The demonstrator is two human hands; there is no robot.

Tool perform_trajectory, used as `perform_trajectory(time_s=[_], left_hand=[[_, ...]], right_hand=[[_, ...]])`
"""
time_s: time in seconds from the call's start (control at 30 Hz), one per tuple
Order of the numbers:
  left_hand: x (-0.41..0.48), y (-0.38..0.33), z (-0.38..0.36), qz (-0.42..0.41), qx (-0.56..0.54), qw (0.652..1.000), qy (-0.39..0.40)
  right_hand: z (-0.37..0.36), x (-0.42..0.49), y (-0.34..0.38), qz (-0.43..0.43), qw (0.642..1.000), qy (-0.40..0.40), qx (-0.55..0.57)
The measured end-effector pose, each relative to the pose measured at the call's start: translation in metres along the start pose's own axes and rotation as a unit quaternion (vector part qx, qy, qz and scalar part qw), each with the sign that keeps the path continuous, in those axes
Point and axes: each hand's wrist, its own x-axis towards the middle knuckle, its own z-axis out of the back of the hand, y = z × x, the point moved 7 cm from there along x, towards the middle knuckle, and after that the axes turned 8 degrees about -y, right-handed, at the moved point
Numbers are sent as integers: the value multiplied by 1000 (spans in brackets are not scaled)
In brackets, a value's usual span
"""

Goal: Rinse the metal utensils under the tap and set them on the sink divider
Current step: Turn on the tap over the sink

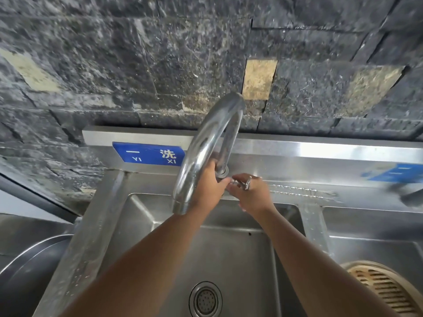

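Observation:
A curved chrome tap [201, 154] rises from the sink's back ledge, its spout end over the left basin [229, 259]. No water shows at the spout. My left hand [209, 183] curls around the tap's base pipe. My right hand [251, 194] is just to its right, fingers closed on the small metal tap handle [241, 181]. Thin long metal utensils [302, 192] lie flat on the back ledge, right of my right hand and apart from it. The sink divider [314, 227] runs toward me between the two basins and is wet.
The left basin has a round drain [205, 299]. A slatted bamboo steamer lid [384, 291] sits in the right basin. A large metal bowl [34, 271] stands left of the sink. A blurred dark object [412, 194] lies at the ledge's far right. A stone wall is close behind.

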Motion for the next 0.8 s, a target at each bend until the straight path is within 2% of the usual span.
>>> perform_trajectory(time_s=[0.13, 0.8], left_hand=[[1, -1, 1, 0, 6, 1000, 1], [3, 9, -6, -40, 19, 999, -30]], right_hand=[[1, 1, 1, 3, 1000, 28, -2], [3, -2, -2, 38, 999, 8, 12]])
